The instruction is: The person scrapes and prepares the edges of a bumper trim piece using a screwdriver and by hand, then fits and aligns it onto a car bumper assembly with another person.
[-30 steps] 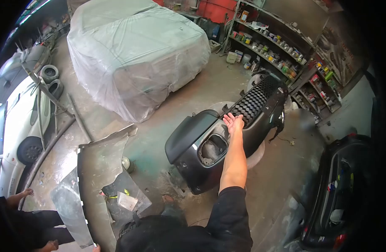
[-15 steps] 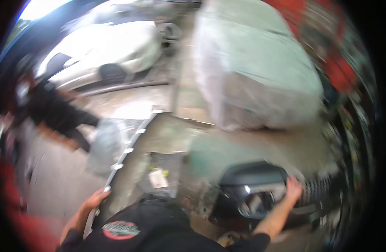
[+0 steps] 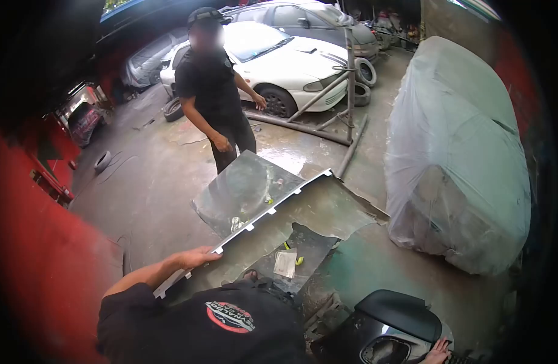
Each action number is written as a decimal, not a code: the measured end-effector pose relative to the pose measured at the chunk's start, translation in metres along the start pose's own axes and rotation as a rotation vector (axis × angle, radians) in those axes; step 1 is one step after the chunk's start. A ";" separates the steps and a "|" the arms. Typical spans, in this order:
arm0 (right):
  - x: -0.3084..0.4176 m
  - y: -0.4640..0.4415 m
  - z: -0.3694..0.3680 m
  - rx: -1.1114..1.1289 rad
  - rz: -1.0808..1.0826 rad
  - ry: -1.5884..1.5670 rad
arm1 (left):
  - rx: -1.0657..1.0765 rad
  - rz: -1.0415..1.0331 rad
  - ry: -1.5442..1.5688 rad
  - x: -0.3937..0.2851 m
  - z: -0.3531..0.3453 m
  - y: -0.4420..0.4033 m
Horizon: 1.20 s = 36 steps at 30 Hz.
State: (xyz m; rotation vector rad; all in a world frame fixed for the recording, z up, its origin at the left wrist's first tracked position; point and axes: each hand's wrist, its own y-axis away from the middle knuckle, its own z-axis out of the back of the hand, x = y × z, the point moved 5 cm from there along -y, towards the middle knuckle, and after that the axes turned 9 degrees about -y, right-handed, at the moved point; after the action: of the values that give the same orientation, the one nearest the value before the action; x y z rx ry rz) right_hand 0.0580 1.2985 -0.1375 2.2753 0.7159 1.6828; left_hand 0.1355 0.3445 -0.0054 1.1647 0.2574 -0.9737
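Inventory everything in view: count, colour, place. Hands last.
Tabbed panel: 1, brownish grey, centre
Body part: 1, black, bottom right
Grey sheeting: count unclear, grey, around panel
Paper: 1, whitish, below panel
Covered vehicle: 1, pale plastic, right
White car: 1, white, top centre
Other vehicles: 3+, grey or reddish, background
Loose tyres: 4+, dark, floor
Pipe frame: 1, grey, beside white car
Co-worker: 1, black clothes, beyond panel
Red wall: 1, red, left
Left hand: 1, bare, panel edge
Right hand: 1, bare, at body part

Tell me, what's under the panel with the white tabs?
A grey sheet shows past the tabbed edge of the panel, and a dark sheet bearing a card shows past its opposite edge. Directly beneath, everything is covered, so I can't tell whether the sheets join.
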 end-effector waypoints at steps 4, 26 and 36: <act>0.019 0.010 0.011 -0.107 0.155 0.222 | 0.040 0.020 0.019 0.020 0.005 -0.013; -0.256 0.435 -0.118 0.777 0.041 0.423 | 0.359 0.048 0.149 0.083 0.038 -0.073; -0.154 0.472 -0.151 0.707 0.368 0.397 | 0.413 0.049 0.073 0.045 0.055 -0.059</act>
State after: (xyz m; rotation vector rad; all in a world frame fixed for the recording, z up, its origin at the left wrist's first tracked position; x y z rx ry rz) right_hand -0.0008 0.8004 -0.0045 2.6682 1.1913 2.3973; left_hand 0.1009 0.2707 -0.0491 1.5780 0.0851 -0.9675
